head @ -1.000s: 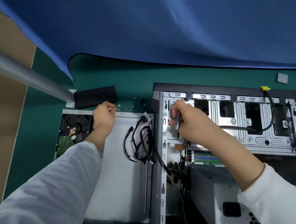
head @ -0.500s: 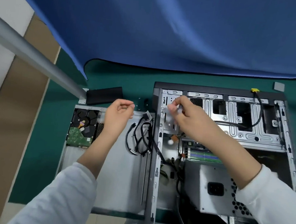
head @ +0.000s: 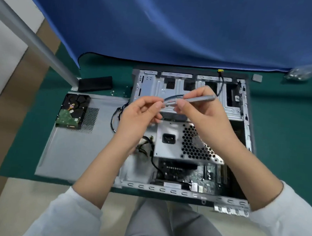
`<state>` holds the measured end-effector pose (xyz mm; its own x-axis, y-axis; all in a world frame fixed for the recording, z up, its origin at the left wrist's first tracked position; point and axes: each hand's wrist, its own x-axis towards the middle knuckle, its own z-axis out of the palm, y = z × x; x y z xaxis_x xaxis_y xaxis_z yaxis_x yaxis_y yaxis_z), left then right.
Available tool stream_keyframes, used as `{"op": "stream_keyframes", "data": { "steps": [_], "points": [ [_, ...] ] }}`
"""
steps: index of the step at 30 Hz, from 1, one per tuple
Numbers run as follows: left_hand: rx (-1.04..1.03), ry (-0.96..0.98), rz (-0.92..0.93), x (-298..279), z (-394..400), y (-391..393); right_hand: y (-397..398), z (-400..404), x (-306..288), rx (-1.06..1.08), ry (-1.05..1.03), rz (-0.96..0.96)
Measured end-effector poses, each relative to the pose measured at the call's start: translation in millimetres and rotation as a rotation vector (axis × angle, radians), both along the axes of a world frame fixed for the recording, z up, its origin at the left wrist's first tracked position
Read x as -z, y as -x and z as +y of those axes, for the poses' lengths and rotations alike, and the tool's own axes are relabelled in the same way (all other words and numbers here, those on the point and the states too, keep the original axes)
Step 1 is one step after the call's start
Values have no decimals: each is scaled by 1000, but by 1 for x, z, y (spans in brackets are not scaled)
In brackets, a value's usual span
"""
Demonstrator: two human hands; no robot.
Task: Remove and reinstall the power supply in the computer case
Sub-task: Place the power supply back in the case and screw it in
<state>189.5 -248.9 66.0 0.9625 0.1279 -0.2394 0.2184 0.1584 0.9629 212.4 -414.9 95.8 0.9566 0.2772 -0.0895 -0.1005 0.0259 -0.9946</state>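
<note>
While both hands meet above the open case, we read the scene like this:

Step in hand: we judge this to be loading a screw onto the driver tip for fastening the power supply (head: 175, 141) back in; the screw itself is too small and blurred for us to confirm.

Left hand (head: 139, 115): thumb and fingers pinched together at the tip of the screwdriver (head: 192, 100), apparently on something tiny; we cannot tell what.

Right hand (head: 205, 111): fingers curled round the screwdriver's grey shaft, holding it nearly level, tip toward the left hand.

Task's thing: the power supply sits inside the computer case (head: 183, 194), directly below both hands, its socket and honeycomb grille facing up at us; whether it is fully seated we cannot tell.

Beside the left hand: the removed side panel (head: 73, 149) lies flat to its left, with a hard drive (head: 72, 111) resting on it beyond the wrist.

Beyond the left hand: a few small screws (head: 116, 93) appear scattered on the green mat, blurred.

Next move, as we judge it: carry the driver down without tilting off the screw, find a mounting hole for the supply, and keep loose cables (head: 148, 144) under the left wrist out of the way.
</note>
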Motion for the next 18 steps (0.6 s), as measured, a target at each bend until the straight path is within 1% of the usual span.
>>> {"op": "stream_keyframes", "data": {
  "steps": [2,5,8,10,15,18],
  "points": [
    [27,47,1,-2,-16,10,9,-17,-1,-5,-50,1],
    [-3,168,15,-4,-35,22,20,-33,-4,-3,-110,13],
    [3,236,3,-7,-44,30,26,-44,-9,-9,-117,7],
    [30,209,-7,-9,-46,33,29,-49,-13,-39,-82,-6],
    [53,61,-33,-21,-40,33,25,-50,-29,-87,9,-25],
    [105,-85,-76,-27,-32,28,15,-50,-45,-133,156,-76]
  ]
}}
